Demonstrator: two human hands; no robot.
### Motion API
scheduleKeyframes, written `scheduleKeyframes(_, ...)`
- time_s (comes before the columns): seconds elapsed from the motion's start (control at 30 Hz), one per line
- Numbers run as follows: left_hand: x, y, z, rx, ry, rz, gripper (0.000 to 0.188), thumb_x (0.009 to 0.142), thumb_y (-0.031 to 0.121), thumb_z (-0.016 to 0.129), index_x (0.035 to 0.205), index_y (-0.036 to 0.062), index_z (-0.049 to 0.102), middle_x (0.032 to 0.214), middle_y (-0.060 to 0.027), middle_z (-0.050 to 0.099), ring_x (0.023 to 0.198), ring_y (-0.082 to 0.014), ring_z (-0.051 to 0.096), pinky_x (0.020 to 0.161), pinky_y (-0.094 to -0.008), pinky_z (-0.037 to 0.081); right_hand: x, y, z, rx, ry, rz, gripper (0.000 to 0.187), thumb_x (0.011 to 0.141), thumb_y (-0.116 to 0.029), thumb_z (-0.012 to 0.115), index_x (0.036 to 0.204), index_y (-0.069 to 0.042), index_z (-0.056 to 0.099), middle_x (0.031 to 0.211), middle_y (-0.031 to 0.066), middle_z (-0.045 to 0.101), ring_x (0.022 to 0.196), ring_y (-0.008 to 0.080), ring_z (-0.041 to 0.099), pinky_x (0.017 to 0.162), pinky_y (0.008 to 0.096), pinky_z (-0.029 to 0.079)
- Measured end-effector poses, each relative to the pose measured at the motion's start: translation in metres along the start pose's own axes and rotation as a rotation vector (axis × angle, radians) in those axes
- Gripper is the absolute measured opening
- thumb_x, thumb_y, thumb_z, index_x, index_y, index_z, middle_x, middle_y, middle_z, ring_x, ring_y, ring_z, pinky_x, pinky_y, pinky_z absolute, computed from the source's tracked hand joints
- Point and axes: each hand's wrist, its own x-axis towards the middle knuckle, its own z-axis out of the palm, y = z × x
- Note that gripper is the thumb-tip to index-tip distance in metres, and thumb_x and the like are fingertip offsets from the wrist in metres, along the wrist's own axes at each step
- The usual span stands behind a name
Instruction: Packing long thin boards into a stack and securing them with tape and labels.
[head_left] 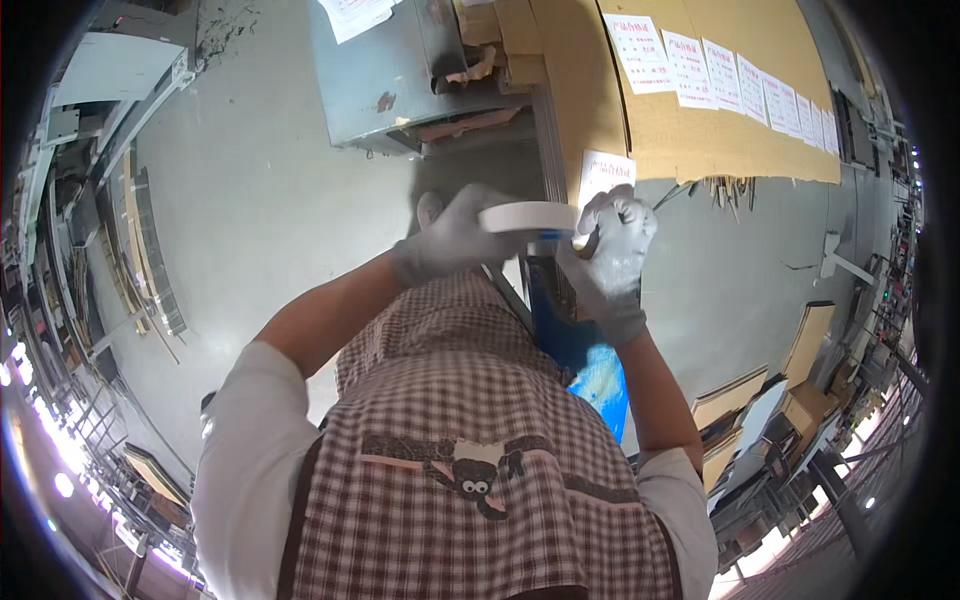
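Note:
My left hand (455, 238), in a pale grey glove, is closed on a roll of white tape (530, 216), seen nearly edge-on. A bit of blue shows just below the roll. Close to the roll's right end is my right hand (618, 245), gloved too, with its fingers curled in. What those fingers pinch, if anything, is hidden. Just beyond the right hand lies a white paper slip with red print (606, 170), on a strip of brown cardboard (578, 90). More printed slips (700, 72) stand in an overlapping row along a large cardboard sheet (720, 145).
A blue-grey metal cabinet or bench (375, 90) stands ahead with papers on top. Beneath my hands is a bright blue object (600, 390). Boards and panels (735, 395) lean at the right; metal frames (110, 90) stand at the left on the grey floor (240, 190).

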Motion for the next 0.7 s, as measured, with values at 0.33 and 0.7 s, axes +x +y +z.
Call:
scheduleKeyframes(0.33,0.074,-0.014,0.082,0.653,0.388,0.593,0.065,0.062,0.028,0.086,0.115,0.0046,0.057,0.113,-0.014,0.06,0.11,-0.0339,0.056,0.09,-0.0438,0.046,0.047,0.015,-0.109,-0.028,-0.527,0.051,0.045,0.083,-0.025,0.068,0.126,-0.014,0.06,0.096,0.0191,0.067,0.083,0.0361,0.066,0.074,0.04,0.053)
scheduleKeyframes(0.7,0.069,-0.049,0.066,0.178,0.856,0.438,0.04,0.079,0.021,0.076,0.108,0.002,0.057,0.094,-0.0116,0.062,0.083,-0.0278,0.063,0.07,-0.0401,0.052,0.039,0.116,0.005,0.241,-0.327,0.124,0.018,0.079,-0.013,0.055,0.081,-0.009,0.072,0.083,0.0223,0.066,0.08,0.0376,0.066,0.072,0.0467,0.053)
